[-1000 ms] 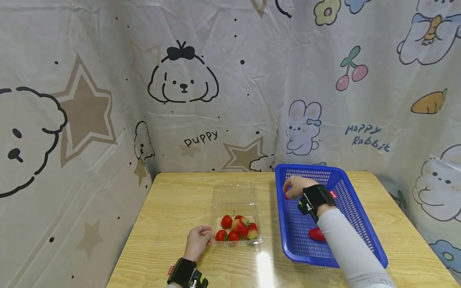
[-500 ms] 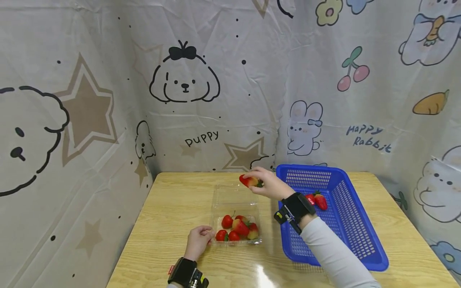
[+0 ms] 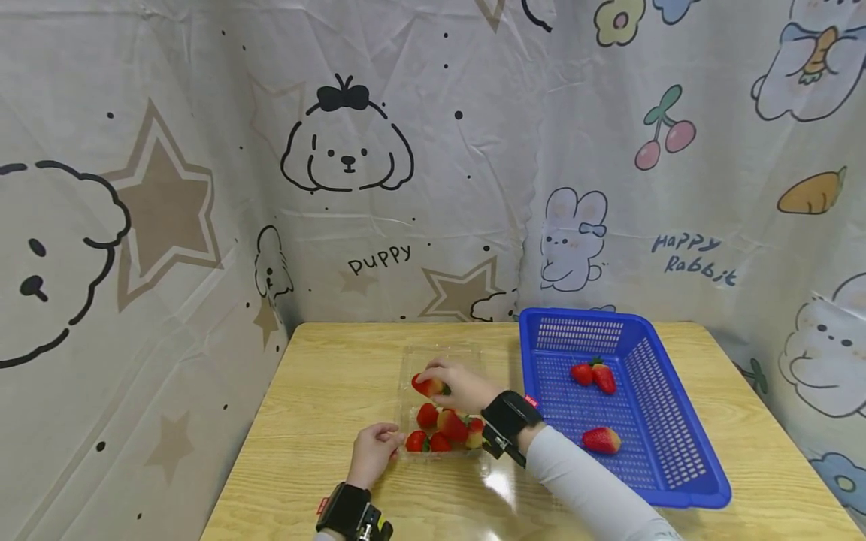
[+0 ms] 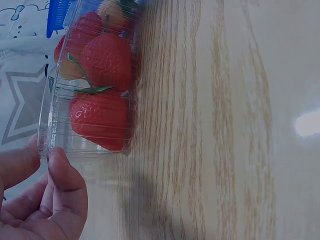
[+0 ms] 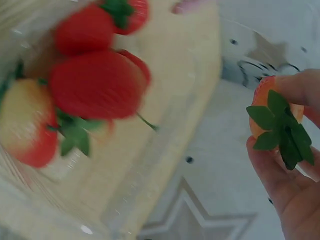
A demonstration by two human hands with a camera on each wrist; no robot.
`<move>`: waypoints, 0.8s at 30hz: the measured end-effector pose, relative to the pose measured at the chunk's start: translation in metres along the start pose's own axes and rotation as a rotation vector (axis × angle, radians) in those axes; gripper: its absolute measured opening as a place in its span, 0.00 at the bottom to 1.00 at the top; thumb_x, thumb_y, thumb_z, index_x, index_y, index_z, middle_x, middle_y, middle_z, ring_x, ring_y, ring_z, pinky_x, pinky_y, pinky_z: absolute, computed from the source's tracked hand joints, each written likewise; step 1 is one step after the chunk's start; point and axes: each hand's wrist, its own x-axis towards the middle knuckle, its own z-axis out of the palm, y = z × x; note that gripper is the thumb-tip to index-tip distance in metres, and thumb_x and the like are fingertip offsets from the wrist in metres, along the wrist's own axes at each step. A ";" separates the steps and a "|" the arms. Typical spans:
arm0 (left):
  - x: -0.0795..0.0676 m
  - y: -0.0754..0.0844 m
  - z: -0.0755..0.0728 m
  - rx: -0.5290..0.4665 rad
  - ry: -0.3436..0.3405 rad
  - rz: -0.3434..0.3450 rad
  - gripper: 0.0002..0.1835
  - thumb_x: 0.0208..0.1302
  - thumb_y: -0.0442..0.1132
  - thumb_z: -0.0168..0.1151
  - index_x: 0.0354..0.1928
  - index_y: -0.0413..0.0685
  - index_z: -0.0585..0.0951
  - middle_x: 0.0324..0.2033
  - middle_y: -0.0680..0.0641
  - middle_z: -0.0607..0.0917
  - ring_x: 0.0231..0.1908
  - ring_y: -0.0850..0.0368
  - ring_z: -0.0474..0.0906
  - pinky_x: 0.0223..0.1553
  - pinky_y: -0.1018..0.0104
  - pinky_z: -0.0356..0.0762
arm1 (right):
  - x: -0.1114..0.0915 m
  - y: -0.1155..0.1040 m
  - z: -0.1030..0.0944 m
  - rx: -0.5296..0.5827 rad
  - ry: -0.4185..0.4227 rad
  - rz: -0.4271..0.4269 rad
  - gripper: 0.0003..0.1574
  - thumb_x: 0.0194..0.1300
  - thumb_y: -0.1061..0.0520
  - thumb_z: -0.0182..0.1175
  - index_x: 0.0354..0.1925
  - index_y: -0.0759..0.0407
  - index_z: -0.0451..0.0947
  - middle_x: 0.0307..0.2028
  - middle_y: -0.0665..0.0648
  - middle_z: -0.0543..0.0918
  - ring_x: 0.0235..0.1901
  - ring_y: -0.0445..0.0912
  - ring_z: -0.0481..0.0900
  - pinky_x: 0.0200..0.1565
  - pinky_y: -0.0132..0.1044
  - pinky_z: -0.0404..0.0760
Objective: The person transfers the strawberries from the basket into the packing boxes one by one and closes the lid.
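Several red strawberries (image 3: 452, 426) lie in a clear plastic box (image 3: 408, 376) whose lid is folded back. At the box's near left corner the left hand (image 3: 370, 453) pinches the rim between thumb and fingers, which the left wrist view shows close up. Above the far part of the box, the right hand (image 3: 463, 387) holds a red and pale yellow strawberry (image 3: 425, 386) by its sides. The green leaves (image 5: 282, 127) of that strawberry face the camera in the right wrist view.
To the right of the box stands a blue perforated basket (image 3: 528, 361). Inside it are two strawberries (image 3: 602, 378) side by side toward the back and another strawberry (image 3: 601, 440) nearer the front. A patterned curtain (image 3: 406, 150) hangs behind the wooden table (image 3: 325, 376).
The right hand has lifted a strawberry out of the blue basket and carried it left, then lower and nearer, over the clear box. The left hand has stayed at the box's corner.
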 end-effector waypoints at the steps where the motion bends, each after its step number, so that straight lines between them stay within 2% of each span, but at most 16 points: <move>1: 0.000 0.000 0.000 -0.006 -0.002 0.002 0.13 0.57 0.28 0.61 0.42 0.22 0.76 0.19 0.48 0.76 0.21 0.54 0.76 0.24 0.60 0.78 | 0.001 0.000 0.006 -0.008 -0.016 0.007 0.20 0.57 0.63 0.61 0.50 0.58 0.75 0.49 0.59 0.72 0.43 0.47 0.75 0.43 0.32 0.76; 5: 0.001 -0.002 0.001 -0.025 -0.004 0.017 0.14 0.57 0.28 0.61 0.42 0.22 0.76 0.20 0.47 0.77 0.21 0.52 0.77 0.24 0.60 0.79 | 0.002 -0.001 0.028 -0.087 -0.066 0.040 0.20 0.57 0.60 0.62 0.50 0.54 0.76 0.48 0.56 0.73 0.41 0.44 0.75 0.41 0.28 0.75; 8: 0.001 -0.003 0.001 -0.023 -0.002 0.020 0.14 0.57 0.28 0.61 0.42 0.22 0.76 0.20 0.46 0.78 0.21 0.52 0.77 0.24 0.60 0.78 | 0.004 -0.003 0.039 -0.123 -0.093 0.033 0.19 0.56 0.60 0.64 0.48 0.55 0.78 0.44 0.55 0.75 0.37 0.42 0.75 0.38 0.26 0.74; 12: 0.001 -0.001 0.001 -0.021 0.002 -0.006 0.13 0.57 0.29 0.61 0.42 0.24 0.77 0.21 0.46 0.78 0.22 0.55 0.77 0.24 0.63 0.78 | 0.005 -0.006 0.049 -0.128 -0.144 0.017 0.17 0.55 0.61 0.64 0.45 0.56 0.79 0.39 0.54 0.75 0.32 0.39 0.72 0.34 0.24 0.72; 16: 0.000 0.000 0.001 -0.015 0.003 -0.020 0.13 0.57 0.29 0.61 0.42 0.25 0.77 0.21 0.47 0.78 0.22 0.56 0.77 0.25 0.62 0.79 | 0.005 -0.006 0.057 -0.132 -0.200 0.036 0.15 0.56 0.63 0.62 0.44 0.56 0.79 0.36 0.52 0.75 0.29 0.38 0.70 0.33 0.23 0.71; 24: 0.000 0.000 0.001 0.002 0.006 -0.042 0.14 0.57 0.30 0.61 0.43 0.27 0.77 0.22 0.47 0.78 0.22 0.57 0.76 0.26 0.62 0.78 | 0.004 -0.008 0.063 -0.175 -0.190 0.046 0.14 0.56 0.64 0.60 0.44 0.58 0.79 0.34 0.54 0.75 0.29 0.40 0.71 0.33 0.25 0.73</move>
